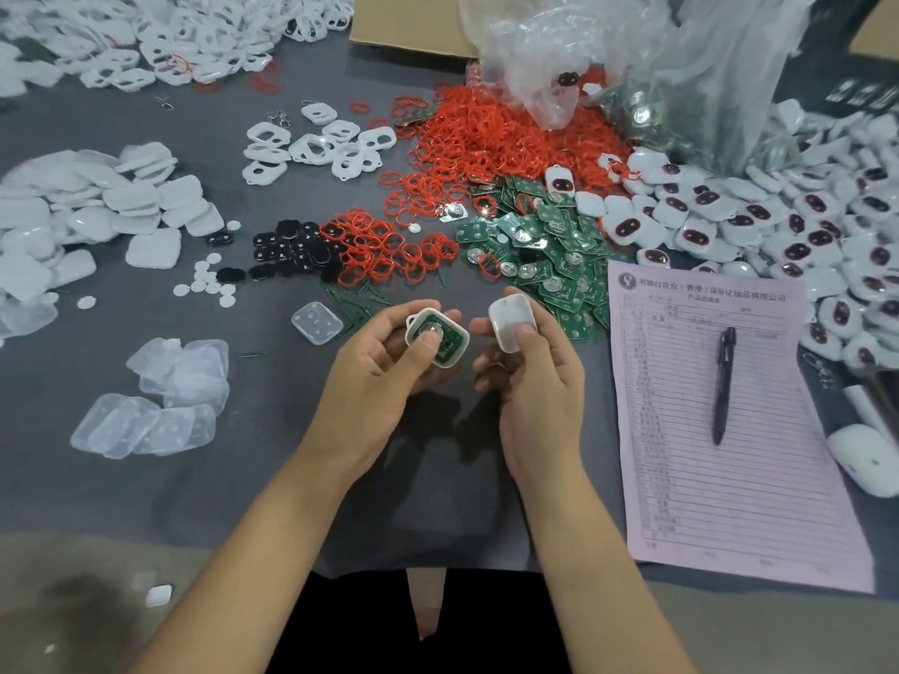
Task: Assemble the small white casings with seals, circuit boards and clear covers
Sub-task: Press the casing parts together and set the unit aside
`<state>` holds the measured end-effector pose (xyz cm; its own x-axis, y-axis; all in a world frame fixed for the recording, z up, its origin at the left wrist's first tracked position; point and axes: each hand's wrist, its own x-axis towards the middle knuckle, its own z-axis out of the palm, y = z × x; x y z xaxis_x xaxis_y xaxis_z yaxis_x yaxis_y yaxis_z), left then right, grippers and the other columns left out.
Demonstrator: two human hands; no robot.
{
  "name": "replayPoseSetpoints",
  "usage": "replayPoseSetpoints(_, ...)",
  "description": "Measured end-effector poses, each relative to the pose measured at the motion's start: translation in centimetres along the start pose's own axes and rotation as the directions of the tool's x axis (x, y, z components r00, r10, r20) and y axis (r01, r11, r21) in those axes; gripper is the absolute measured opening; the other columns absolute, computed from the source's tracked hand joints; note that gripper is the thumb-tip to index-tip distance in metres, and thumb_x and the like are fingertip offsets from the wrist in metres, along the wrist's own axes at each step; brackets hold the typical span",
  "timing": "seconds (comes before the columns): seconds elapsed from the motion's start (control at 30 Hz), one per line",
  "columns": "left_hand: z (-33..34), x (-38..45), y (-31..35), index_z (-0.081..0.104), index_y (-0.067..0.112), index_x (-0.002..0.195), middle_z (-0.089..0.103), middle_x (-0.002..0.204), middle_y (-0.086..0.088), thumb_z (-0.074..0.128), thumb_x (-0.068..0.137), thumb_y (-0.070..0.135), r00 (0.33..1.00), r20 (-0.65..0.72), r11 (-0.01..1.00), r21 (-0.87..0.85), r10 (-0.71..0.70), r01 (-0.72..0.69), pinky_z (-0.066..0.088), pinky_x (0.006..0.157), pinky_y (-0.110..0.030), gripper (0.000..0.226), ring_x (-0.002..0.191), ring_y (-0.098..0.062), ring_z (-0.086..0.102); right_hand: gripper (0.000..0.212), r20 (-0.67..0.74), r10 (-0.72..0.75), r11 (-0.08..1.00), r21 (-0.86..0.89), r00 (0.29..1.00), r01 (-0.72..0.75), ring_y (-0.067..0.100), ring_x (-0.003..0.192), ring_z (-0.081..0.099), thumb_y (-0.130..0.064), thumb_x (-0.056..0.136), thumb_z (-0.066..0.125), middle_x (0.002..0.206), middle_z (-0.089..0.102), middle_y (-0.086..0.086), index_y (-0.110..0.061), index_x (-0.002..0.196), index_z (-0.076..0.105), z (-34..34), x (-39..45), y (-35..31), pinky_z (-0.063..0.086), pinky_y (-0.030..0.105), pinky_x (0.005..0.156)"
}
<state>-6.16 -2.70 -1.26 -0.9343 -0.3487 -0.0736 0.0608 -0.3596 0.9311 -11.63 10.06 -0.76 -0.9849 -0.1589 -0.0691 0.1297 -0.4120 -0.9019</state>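
Small white rounded-square plastic casing (438,337) is sitting in the left hand (374,377), over the near middle of the grey table surface (194,479). Fingers are curling under it, and the left thumb is pressing on the green circuit board with a round silver cell (445,343) that is lying inside the casing. Right hand (530,381) is pinching a second white rounded-square shell (512,322) between thumb and fingertips, just beside the first casing and not touching it.

Pale pink printed form sheet (729,420) is lying at the right, with a line of Chinese characters across its head; the characters are too blurred to read with certainty, and the table rows below are illegible. Dark ballpoint pen (724,386) is resting on the sheet.

Clear crumpled plastic bag (608,51) is covering part of the heap of red ring seals (486,138). White curved object (866,459) is being cut off by the right edge; its identity is unclear.

Loose green circuit boards (549,245) are spreading beyond the right hand. Clear rounded-square covers (160,411) are lying in a stack at the near left, and one clear cover (317,323) is lying alone near the left hand. Finished white units with dark oval windows (802,235) are piling at the far right.
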Motion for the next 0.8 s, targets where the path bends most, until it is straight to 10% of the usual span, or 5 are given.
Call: replayPoseSetpoints(0.8,-0.1,0.4,-0.4,0.068,0.017,0.122,0.075,0.123,-0.009,0.053,0.101,0.023,0.999,-0.015,0.998,-0.053,-0.031,0.03,0.059,0.088,-0.032,0.027,0.12,-0.025,0.069,0.028,0.022,0.0,0.999,0.04,1.0,0.0,0.015,0.055,0.051,-0.034,0.106,0.041,0.082,0.066,0.001,-0.029,0.114,0.067,0.4,-0.4,-0.9,0.041,0.025,0.046)
